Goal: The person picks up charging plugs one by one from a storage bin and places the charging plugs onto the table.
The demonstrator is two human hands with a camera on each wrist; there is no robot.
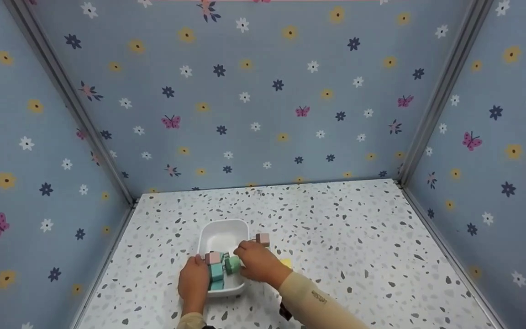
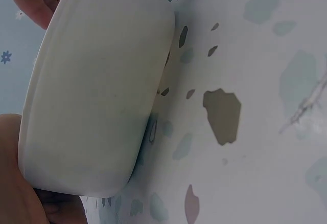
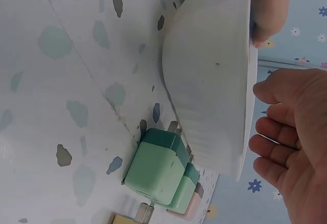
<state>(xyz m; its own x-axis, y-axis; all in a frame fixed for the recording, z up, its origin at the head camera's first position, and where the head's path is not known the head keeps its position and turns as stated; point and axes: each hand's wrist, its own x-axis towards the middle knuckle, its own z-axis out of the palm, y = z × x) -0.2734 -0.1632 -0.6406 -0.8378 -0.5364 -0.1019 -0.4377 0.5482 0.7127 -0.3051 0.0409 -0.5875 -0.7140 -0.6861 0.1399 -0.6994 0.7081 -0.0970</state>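
Note:
A white plastic tub stands on the speckled tabletop, with several blocky charger plugs in it: a pink one, teal ones and a green one. My left hand grips the tub's left side; its fingers show by the rim in the left wrist view. Over the right rim reaches my right hand, close to the green plug. In the right wrist view that hand's loosely curled fingers show above the rim, with no plug visible between them.
Outside the tub, right of it, lie a pink plug and a yellow plug. Green plugs on the table appear in the right wrist view. Flower-patterned walls enclose the table at the back and both sides.

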